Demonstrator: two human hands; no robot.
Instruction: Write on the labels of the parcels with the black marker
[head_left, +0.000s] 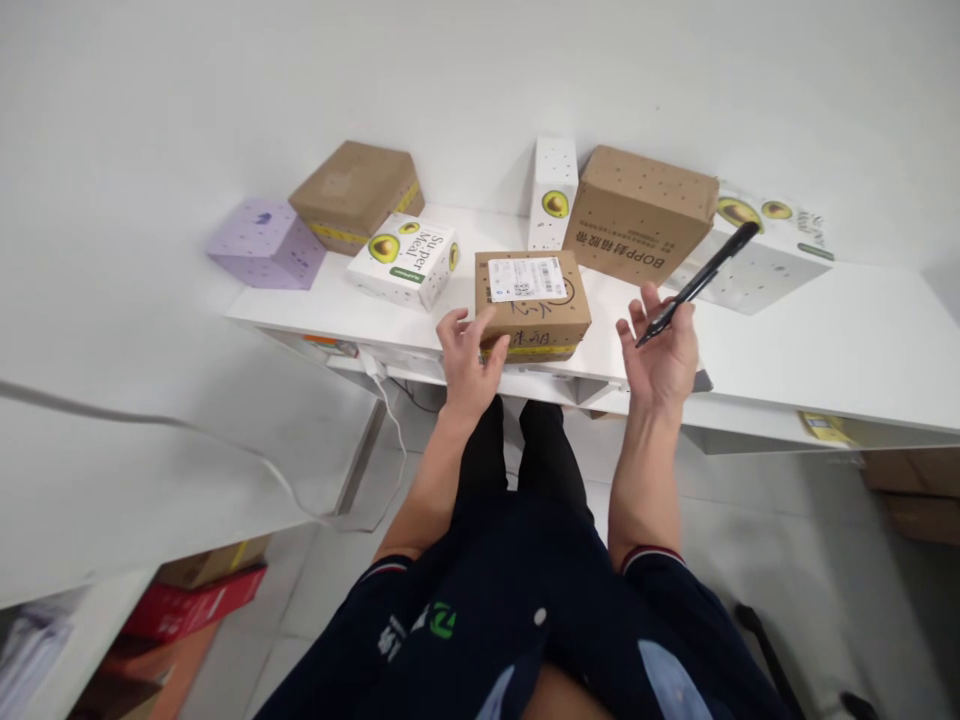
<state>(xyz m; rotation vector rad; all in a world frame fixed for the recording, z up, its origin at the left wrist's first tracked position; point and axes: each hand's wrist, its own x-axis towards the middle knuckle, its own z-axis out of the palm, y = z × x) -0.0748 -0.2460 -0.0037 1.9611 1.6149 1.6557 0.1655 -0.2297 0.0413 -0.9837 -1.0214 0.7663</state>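
A small brown cardboard box [531,312] with a white shipping label [527,279] and dark handwriting sits near the front edge of the white table. Yellow tape runs along its lower front. My left hand [472,360] is at the box's left front corner with fingers apart and bent; whether the fingertips touch the cardboard I cannot tell. To the right of the box, my right hand [661,350] is raised palm up, holding a black pen [701,282] between thumb and fingers. The pen slants up to the right.
Along the wall stand a purple box [266,243], a brown taped box [358,190], a "Super Meal" box [409,258], a narrow white box [553,195], a large brown box [637,213] and a white avocado-print box [765,255]. A white cable [394,430] hangs below the table [862,345].
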